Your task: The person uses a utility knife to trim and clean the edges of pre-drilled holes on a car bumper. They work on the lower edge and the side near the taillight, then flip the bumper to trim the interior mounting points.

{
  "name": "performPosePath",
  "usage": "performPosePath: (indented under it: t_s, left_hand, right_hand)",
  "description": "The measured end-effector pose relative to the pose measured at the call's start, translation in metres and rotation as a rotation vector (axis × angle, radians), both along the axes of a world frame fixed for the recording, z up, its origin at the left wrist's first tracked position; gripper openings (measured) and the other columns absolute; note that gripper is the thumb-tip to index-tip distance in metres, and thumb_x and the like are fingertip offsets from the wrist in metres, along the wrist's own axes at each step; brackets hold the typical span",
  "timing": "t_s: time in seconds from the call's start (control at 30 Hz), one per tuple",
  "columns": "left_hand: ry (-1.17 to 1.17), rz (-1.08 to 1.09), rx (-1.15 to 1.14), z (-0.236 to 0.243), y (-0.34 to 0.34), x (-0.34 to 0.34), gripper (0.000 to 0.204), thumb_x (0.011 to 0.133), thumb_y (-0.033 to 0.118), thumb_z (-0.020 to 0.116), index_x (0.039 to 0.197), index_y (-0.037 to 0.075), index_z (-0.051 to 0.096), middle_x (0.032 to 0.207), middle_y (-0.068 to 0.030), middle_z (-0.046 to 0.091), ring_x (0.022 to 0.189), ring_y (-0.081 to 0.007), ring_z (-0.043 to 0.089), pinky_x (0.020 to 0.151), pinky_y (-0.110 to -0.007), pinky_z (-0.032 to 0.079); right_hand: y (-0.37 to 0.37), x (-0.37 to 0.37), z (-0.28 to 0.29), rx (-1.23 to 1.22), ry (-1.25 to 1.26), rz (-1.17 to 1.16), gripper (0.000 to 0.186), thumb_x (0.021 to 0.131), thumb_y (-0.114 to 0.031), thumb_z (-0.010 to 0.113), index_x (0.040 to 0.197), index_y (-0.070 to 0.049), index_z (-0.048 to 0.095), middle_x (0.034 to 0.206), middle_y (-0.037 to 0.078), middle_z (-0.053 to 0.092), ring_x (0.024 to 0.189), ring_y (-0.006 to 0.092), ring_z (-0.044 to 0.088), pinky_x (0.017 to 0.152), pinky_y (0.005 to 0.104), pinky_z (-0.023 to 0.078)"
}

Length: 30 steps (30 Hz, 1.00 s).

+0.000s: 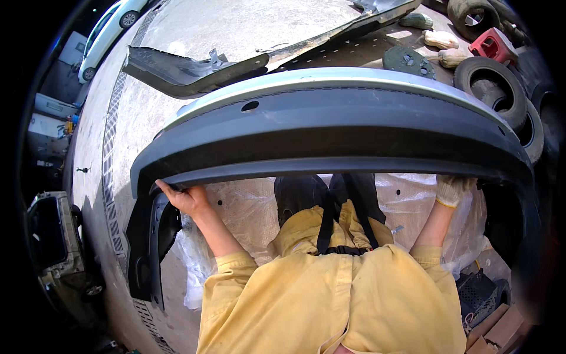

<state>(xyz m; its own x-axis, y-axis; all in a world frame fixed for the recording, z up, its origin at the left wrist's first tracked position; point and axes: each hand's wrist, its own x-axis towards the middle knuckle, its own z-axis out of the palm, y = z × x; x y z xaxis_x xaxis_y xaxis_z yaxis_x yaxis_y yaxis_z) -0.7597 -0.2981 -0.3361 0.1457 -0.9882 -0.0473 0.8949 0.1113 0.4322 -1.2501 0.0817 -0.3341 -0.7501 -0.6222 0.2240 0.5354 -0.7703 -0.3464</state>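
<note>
A large car bumper (pixel 330 133), black with a pale painted strip along its far edge, spans the view in front of my body. Its ends curve back toward me on both sides. My bare left hand (pixel 190 200) grips the near lower edge close to the left end, thumb showing and the other fingers partly hidden. Near the right end, my right hand (pixel 453 190) in a pale work glove is closed on the same edge, its fingertips hidden by the bumper. A small oval hole (pixel 250 107) shows in the black face, left of centre.
A second, dirty bumper (pixel 194 72) lies on the concrete beyond. Clear plastic sheeting (pixel 413 206) is spread below me. Used tyres (pixel 490 88), a red plastic container (pixel 494 47) and several squashes (pixel 441 40) crowd the far right. A black crate (pixel 476 295) stands near right; cars (pixel 109 32) stand left.
</note>
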Motion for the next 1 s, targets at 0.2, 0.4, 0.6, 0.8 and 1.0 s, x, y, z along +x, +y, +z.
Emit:
performPosePath:
  t_s: [0.2,0.4,0.6,0.8,1.0]
  left_hand:
    - [0.068,-0.182,-0.171,0.012,0.022,-0.018,0.043,0.110,0.033,0.049,0.140,0.002,0.056,0.139,-0.0131,0.064,0.128,-0.0298,0.061,0.114,-0.045,0.044]
    - [0.006,-0.072,-0.214,0.045,0.030,0.001,0.039,0.108,0.027,0.051,0.134,-0.001,0.058,0.132,-0.0160,0.067,0.120,-0.0292,0.066,0.108,-0.043,0.050]
    - [0.061,-0.049,-0.607,0.152,0.051,0.007,0.036,0.108,0.021,0.048,0.129,-0.004,0.061,0.128,-0.0203,0.068,0.117,-0.0318,0.067,0.106,-0.045,0.050]
    - [-0.210,0.441,-0.248,0.248,0.075,0.029,0.011,0.091,0.015,0.064,0.085,0.007,0.060,0.077,-0.0071,0.064,0.067,-0.0204,0.068,0.062,-0.031,0.058]
    - [-0.251,0.404,-0.125,0.230,0.094,0.112,0.014,0.085,0.012,0.065,0.081,0.003,0.056,0.073,-0.0102,0.060,0.063,-0.0258,0.066,0.060,-0.038,0.059]
  right_hand:
    - [0.006,-0.026,0.021,0.065,-0.025,-0.036,0.053,0.094,-0.033,0.064,0.137,-0.004,0.058,0.136,0.012,0.064,0.121,0.0278,0.062,0.110,0.0482,0.047]
    - [0.010,-0.029,0.063,0.102,0.024,-0.046,0.050,0.090,-0.026,0.061,0.134,-0.002,0.059,0.133,0.013,0.065,0.120,0.0283,0.063,0.109,0.0486,0.048]
    - [0.062,-0.026,0.133,0.060,0.159,-0.122,0.048,0.087,-0.020,0.059,0.131,0.000,0.060,0.129,0.014,0.066,0.118,0.0287,0.064,0.109,0.0491,0.049]
    - [0.099,-0.013,0.162,-0.008,0.249,-0.075,0.047,0.083,-0.013,0.057,0.128,0.001,0.061,0.125,0.014,0.067,0.117,0.0292,0.065,0.108,0.0496,0.050]
    - [0.122,0.028,0.172,-0.063,0.286,0.002,0.046,0.079,-0.006,0.055,0.124,0.003,0.062,0.122,0.015,0.068,0.115,0.0297,0.066,0.108,0.0500,0.051]
